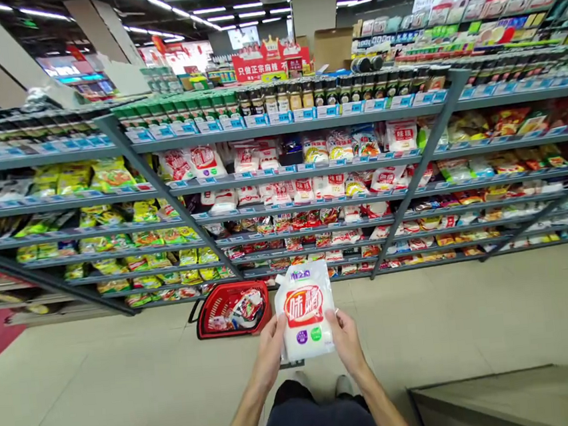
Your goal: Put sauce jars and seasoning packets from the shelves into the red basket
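A white packet (307, 334) printed with a red oval is held upright above the floor (145, 394), in front of the shelf unit (286, 132). Its left edge is clamped by the left grip (271, 340) and its right edge by the right grip (346, 335); both thumbs are pressed on the front face, while most of the fingers are hidden behind. The weight of a soft, filled pouch is probably shared in this way, and the middle of the print is left uncovered, as if to be read. The spout at the upper left corner is kept free of both thumbs.

A red basket (235, 333) is set on the floor near the shelf unit's bottom edge, left of the packet, presumably so that neither grip is taken up by carrying it. Some packaged goods (247, 308) are held inside, gathered mostly toward its right end. Along the front edge of the top shelf, green-capped jars (178, 107) are lined up above price labels (282, 117), likely so that each kind can be matched to its price.
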`<state>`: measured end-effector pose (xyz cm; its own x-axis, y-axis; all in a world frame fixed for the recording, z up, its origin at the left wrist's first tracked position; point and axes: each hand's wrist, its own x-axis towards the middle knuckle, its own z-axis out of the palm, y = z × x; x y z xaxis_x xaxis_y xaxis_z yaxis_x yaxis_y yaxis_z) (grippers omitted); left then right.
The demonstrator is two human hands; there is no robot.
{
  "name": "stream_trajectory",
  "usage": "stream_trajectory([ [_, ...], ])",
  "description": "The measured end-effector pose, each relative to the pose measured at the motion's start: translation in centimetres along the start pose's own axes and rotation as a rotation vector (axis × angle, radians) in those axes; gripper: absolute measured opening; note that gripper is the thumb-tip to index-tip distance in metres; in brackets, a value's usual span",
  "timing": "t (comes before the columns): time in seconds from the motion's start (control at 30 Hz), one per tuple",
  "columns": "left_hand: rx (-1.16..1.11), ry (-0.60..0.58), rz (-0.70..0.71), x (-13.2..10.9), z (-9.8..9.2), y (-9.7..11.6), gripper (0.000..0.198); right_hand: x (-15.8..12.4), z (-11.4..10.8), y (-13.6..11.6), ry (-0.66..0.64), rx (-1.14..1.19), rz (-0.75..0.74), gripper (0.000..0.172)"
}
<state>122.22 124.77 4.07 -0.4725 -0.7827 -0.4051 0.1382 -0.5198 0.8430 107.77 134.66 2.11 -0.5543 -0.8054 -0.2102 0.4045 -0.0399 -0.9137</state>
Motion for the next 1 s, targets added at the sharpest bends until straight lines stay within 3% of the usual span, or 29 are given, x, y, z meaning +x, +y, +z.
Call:
stream_trajectory([
  [0.17,-0.004,-0.034,0.146,2.1,-4.2,3.6,0.056,2.6,5.9,-1.2,-0.015,-0.062,0.014,0.052],
  [0.27,0.036,-0.052,0.213,3.6,-9.2,6.8,0.059,4.6,11.2,0.0,-0.040,-0.080,0.032,0.055],
  [0.47,0.005,-0.023,0.306,5.4,-20.9,13.8,0.058,8.2,24.3,3.1,-0.132,-0.212,-0.024,0.052],
  [0.6,-0.010,-0.026,0.364,7.6,-26.1,18.8,0.055,10.5,31.5,2.2,-0.246,-0.253,-0.072,0.052],
  [0.77,-0.004,-0.075,0.467,11.4,-28.5,23.3,0.052,14.3,35.7,0.9,-0.381,-0.207,-0.118,0.053],
  [1.0,0.041,-0.128,0.455,16.1,-27.9,26.1,0.054,19.7,36.1,1.4,-0.350,-0.155,-0.113,0.056],
])
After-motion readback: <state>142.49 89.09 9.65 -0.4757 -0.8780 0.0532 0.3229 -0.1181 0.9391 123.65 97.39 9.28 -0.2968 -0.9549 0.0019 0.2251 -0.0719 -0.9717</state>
